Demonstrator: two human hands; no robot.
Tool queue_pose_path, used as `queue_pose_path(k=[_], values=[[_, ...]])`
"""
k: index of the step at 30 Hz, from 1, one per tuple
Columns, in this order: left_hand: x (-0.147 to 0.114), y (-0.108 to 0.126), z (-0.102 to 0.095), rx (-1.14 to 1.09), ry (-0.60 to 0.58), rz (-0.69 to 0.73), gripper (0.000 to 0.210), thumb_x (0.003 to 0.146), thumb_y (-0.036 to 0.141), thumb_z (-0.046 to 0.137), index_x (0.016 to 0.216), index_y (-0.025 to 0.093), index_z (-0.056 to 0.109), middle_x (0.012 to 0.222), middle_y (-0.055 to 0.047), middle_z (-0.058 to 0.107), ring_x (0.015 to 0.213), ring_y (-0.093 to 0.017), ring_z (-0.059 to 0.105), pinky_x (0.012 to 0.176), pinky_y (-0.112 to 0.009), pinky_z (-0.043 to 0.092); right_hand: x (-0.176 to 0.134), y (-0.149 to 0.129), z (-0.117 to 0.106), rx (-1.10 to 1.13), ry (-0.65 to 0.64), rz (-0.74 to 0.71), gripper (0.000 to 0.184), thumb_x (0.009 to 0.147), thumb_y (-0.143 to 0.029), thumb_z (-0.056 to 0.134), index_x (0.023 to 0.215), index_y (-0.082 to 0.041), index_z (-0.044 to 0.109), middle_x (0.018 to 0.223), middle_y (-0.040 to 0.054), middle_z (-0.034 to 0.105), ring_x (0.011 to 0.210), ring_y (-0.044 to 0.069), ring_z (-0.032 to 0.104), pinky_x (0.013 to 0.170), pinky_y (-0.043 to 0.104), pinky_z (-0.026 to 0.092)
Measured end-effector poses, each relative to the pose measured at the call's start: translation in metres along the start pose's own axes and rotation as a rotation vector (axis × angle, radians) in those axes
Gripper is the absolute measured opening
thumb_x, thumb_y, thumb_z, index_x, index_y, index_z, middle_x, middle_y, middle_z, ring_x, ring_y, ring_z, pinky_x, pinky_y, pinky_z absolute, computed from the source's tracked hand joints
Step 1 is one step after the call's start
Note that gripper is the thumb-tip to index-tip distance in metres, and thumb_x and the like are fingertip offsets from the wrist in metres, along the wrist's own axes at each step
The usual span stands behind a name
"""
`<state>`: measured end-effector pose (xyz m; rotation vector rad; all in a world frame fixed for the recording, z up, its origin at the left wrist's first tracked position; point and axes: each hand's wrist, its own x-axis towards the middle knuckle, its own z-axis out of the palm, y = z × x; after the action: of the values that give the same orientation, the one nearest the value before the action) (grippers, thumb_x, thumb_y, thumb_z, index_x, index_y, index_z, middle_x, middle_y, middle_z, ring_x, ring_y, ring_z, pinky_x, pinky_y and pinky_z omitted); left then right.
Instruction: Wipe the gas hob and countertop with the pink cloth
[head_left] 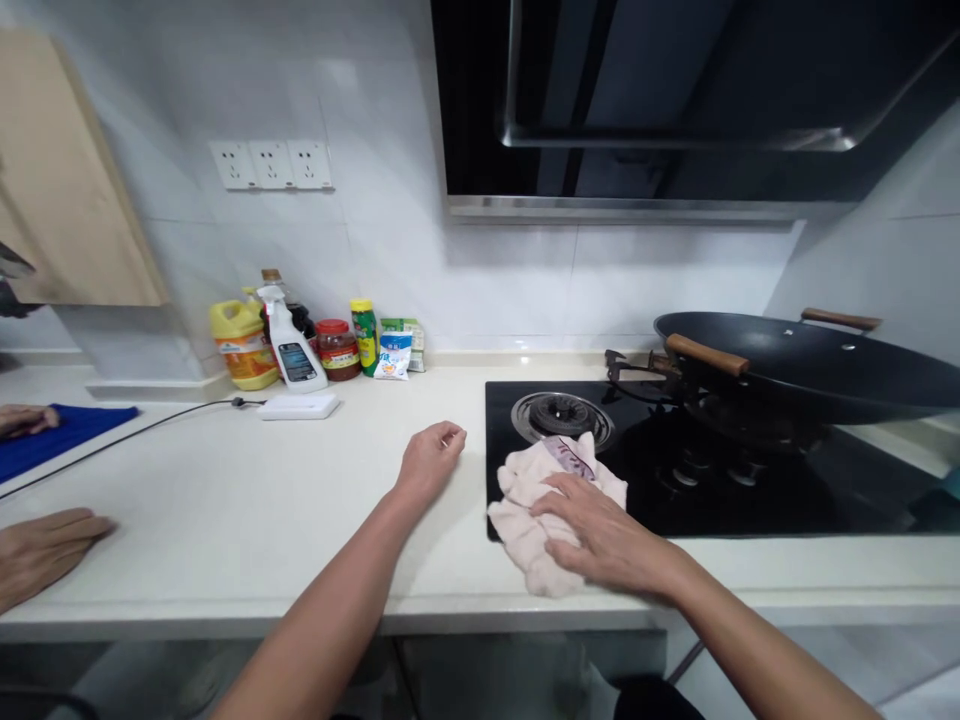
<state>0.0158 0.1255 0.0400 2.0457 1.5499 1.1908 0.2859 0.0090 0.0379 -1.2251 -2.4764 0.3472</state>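
A pale pink cloth (551,515) with a purple patterned patch lies bunched over the front left corner of the black glass gas hob (637,510) and hangs onto the white counter. My right hand (592,530) presses down on this cloth, fingers bent into its folds. Behind the cloth is the left burner (562,415), uncovered by any pan support. My left hand (431,460) rests on the counter left of the hob, its fingers curled in, and nothing shows in it.
A large black wok (810,360) with wooden handles sits on the right burner. Bottles, a red-lidded jar (337,350) and packets line the wall. A white box (300,406) with a cable lies before them. Another person's hands are at far left, near a blue cloth (67,435).
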Motion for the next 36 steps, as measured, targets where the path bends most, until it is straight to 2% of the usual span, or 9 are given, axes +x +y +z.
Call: queue_pose_path(k=[6,12,15,19,23,26,28,31,36], values=[[0.001,-0.001,-0.001,0.043,-0.048,-0.002,0.025,0.084,0.037,0.053,0.082,0.021,0.072,0.08,-0.002,0.074,0.076,-0.02,0.065,0.071,-0.029,0.046,-0.018,0.028,-0.021,0.002,-0.02,0.107,0.031,0.084,-0.034,0.061,0.115,-0.03,0.059,0.126,0.0051,0.053,0.12,0.028,0.046,0.105,0.048,0.035],[0.004,-0.004,0.001,0.082,-0.051,-0.024,0.025,0.084,0.035,0.052,0.084,0.021,0.073,0.082,-0.002,0.074,0.077,-0.02,0.065,0.073,-0.029,0.046,0.001,0.025,-0.017,0.017,0.089,0.06,0.019,0.078,-0.019,0.057,0.096,-0.023,0.054,0.101,0.0042,0.056,0.098,0.022,0.052,0.087,0.034,0.042],[0.005,-0.004,-0.001,0.082,-0.043,-0.028,0.026,0.085,0.037,0.052,0.085,0.021,0.073,0.085,-0.003,0.075,0.078,-0.019,0.065,0.073,-0.029,0.046,0.034,0.025,-0.025,0.087,0.214,0.037,0.021,0.082,-0.022,0.055,0.102,-0.023,0.053,0.103,0.0037,0.056,0.093,0.02,0.054,0.083,0.032,0.044],[0.005,-0.004,-0.003,0.084,-0.03,-0.019,0.026,0.085,0.037,0.051,0.086,0.021,0.073,0.086,-0.003,0.075,0.078,-0.019,0.065,0.074,-0.029,0.046,0.114,0.033,-0.043,0.086,0.395,0.09,0.044,0.087,-0.028,0.054,0.131,-0.026,0.049,0.128,0.0067,0.053,0.114,0.021,0.054,0.097,0.033,0.043],[0.004,-0.005,-0.003,0.096,-0.028,0.0,0.026,0.086,0.035,0.051,0.087,0.022,0.073,0.085,-0.003,0.074,0.077,-0.019,0.064,0.072,-0.029,0.045,0.191,0.042,-0.039,-0.117,0.278,0.284,0.051,0.091,-0.027,0.047,0.142,-0.024,0.046,0.149,0.0096,0.039,0.13,0.021,0.047,0.106,0.031,0.038],[0.004,-0.005,-0.002,0.111,-0.034,-0.002,0.025,0.086,0.034,0.051,0.086,0.022,0.073,0.084,-0.002,0.074,0.078,-0.019,0.064,0.071,-0.029,0.045,0.215,0.049,-0.017,-0.188,0.135,0.357,0.052,0.088,-0.038,0.054,0.137,-0.018,0.053,0.144,0.015,0.046,0.129,0.03,0.049,0.106,0.042,0.038],[0.005,-0.006,0.0,0.116,-0.039,-0.01,0.024,0.086,0.033,0.052,0.086,0.023,0.074,0.083,-0.002,0.074,0.079,-0.019,0.064,0.073,-0.029,0.046,0.213,0.054,-0.001,-0.202,0.073,0.363,0.056,0.087,-0.044,0.055,0.136,-0.015,0.055,0.141,0.0188,0.05,0.128,0.036,0.049,0.106,0.048,0.037],[0.006,-0.007,0.002,0.115,-0.041,-0.008,0.024,0.086,0.033,0.052,0.088,0.023,0.074,0.085,-0.002,0.074,0.08,-0.019,0.064,0.074,-0.029,0.045,0.194,0.052,0.013,-0.235,0.024,0.334,0.064,0.089,-0.051,0.052,0.143,-0.017,0.05,0.149,0.0195,0.044,0.135,0.038,0.042,0.109,0.05,0.034],[0.005,-0.007,0.003,0.114,-0.038,0.024,0.024,0.086,0.031,0.052,0.084,0.022,0.074,0.081,-0.002,0.074,0.075,-0.018,0.064,0.069,-0.027,0.045,0.13,0.031,0.018,-0.26,0.026,0.139,0.072,0.084,-0.066,0.056,0.145,-0.027,0.048,0.152,0.0151,0.043,0.135,0.038,0.042,0.108,0.051,0.034]])
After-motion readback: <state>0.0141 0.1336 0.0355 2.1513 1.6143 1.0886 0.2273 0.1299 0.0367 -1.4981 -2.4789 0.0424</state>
